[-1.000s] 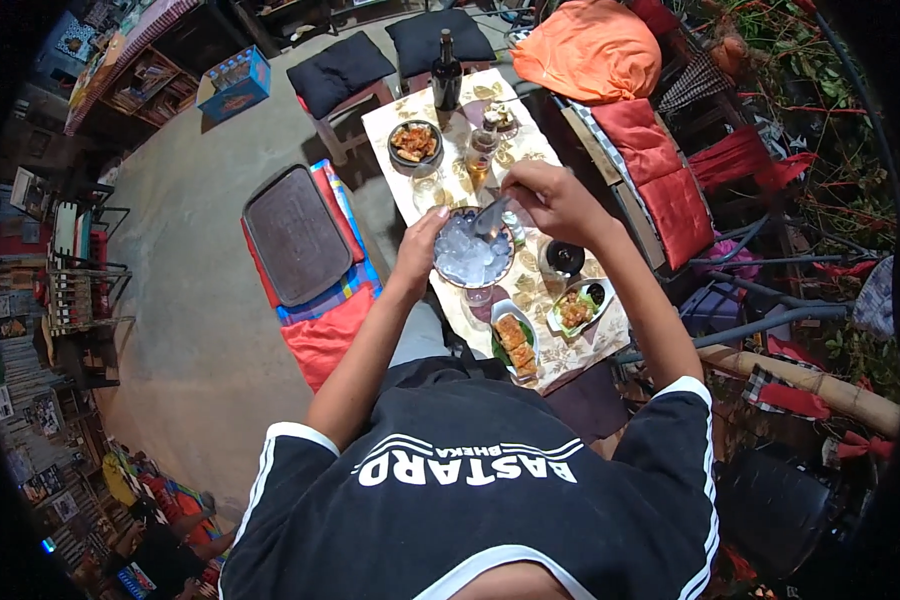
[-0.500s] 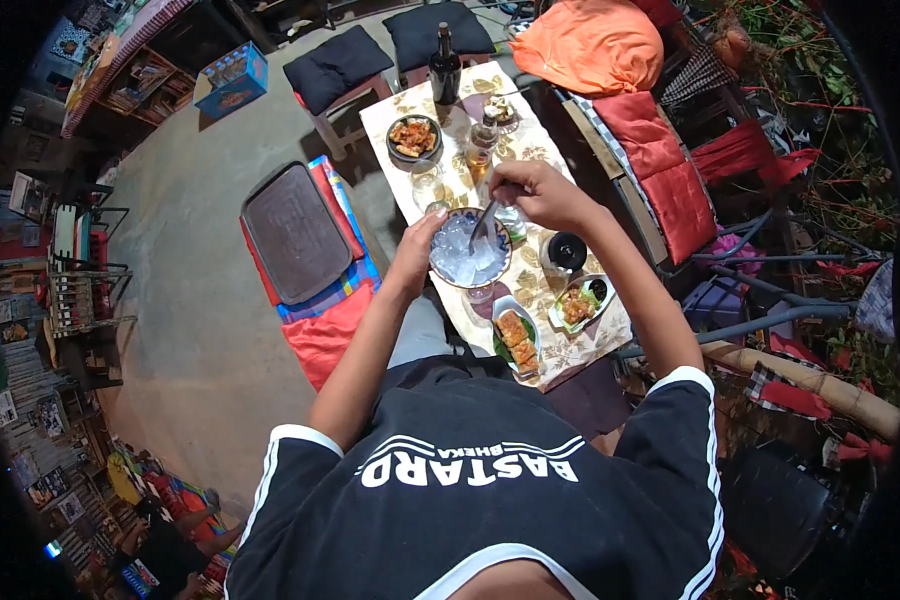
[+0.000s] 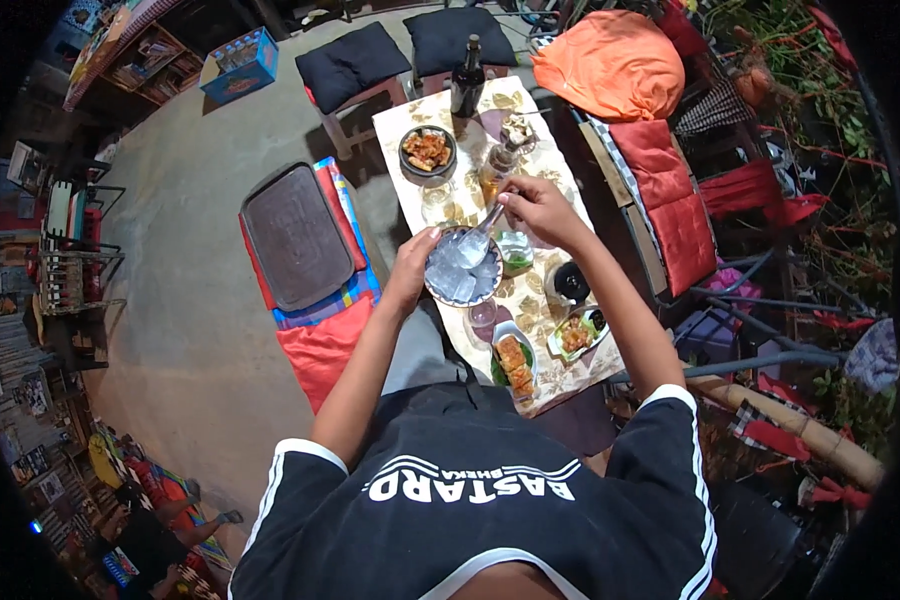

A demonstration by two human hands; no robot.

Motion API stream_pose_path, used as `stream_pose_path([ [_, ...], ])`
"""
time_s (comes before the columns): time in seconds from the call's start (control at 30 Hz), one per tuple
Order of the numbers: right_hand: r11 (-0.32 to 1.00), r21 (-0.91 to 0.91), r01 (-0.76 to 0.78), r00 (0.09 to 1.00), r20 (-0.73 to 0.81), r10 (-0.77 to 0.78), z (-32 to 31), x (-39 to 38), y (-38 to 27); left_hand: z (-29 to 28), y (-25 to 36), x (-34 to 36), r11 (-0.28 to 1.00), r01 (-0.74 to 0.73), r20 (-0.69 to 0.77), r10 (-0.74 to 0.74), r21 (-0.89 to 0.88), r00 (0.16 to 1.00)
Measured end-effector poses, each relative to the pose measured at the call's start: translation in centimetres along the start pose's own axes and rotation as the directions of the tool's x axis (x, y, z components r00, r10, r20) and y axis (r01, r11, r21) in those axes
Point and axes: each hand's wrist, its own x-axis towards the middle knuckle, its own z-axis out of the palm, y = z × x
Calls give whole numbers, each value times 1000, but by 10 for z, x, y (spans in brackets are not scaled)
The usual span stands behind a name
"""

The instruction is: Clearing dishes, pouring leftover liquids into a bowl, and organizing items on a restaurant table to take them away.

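My left hand (image 3: 408, 268) grips the left edge of a bowl with a patterned rim (image 3: 459, 302), held over the table's left side. Clear ice cubes (image 3: 451, 277) fill much of it. With its fingers closed round the handle, my right hand (image 3: 544, 210) holds a spoon (image 3: 482, 235) slanting down toward the bowl. Ice lies in the spoon's head, over the bowl's upper right part. Just right of the bowl stands a clear glass with something green in it (image 3: 515, 254). Another glass (image 3: 482, 317) is below the bowl, on the near side.
On the patterned tablecloth (image 3: 448, 322) are a dark bottle (image 3: 467, 80), a lighter bottle (image 3: 494, 172), a black food bowl (image 3: 428, 152), a round black object (image 3: 570, 283) and two food dishes nearby. A brown tray (image 3: 298, 238) rests on the left seat; a cushioned bench (image 3: 660, 195) stands right.
The spoon has come up out of the ice and now carries some in its head. The bowl has shifted slightly left, uncovering the glass with green in it. My view has shifted a little.
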Motion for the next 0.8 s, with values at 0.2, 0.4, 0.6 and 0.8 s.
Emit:
stream_pose_path([
  [0.2,999,43,-12,994,-104,16,12,44,32,-46,-30,40,996,-88,-128,85,-16,988],
  [0.4,977,208,-40,941,-321,106,22,96,114,-113,-75,88,991,-127,-275,110,-44,955],
  [0.6,958,278,-75,850,-484,207,53,129,213,-146,-85,115,996,-85,-326,83,8,942],
  [0.8,951,255,-175,763,-576,295,61,132,252,-154,-86,118,998,-65,-339,58,-11,939],
])
